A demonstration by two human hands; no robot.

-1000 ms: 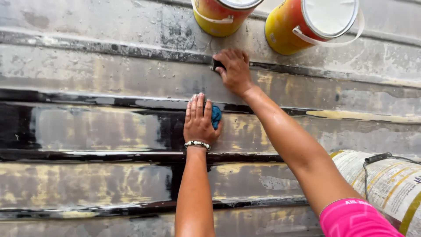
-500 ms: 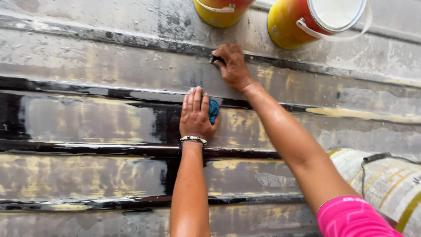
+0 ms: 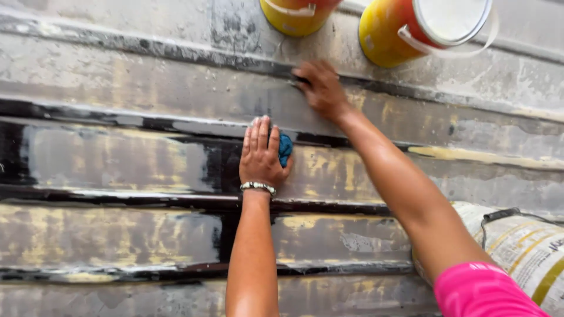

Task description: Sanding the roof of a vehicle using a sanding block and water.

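Fingers of the left hand (image 3: 261, 154) lie flat, close together, pressing a blue rag (image 3: 285, 147) onto the ribbed metal panel (image 3: 117, 158); soft and light, it likely bunches best under the palm. The right hand (image 3: 320, 88) pinches a small dark tool, barely visible, below 2 yellow paint cans (image 3: 405, 35).

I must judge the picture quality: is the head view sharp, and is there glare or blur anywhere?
Head view: even daylight, soft shadows; right hand slightly motion-blurred; left hand on the blue pad is sharper; mild glare on the white bucket lid; buckets cropped at the top edge.
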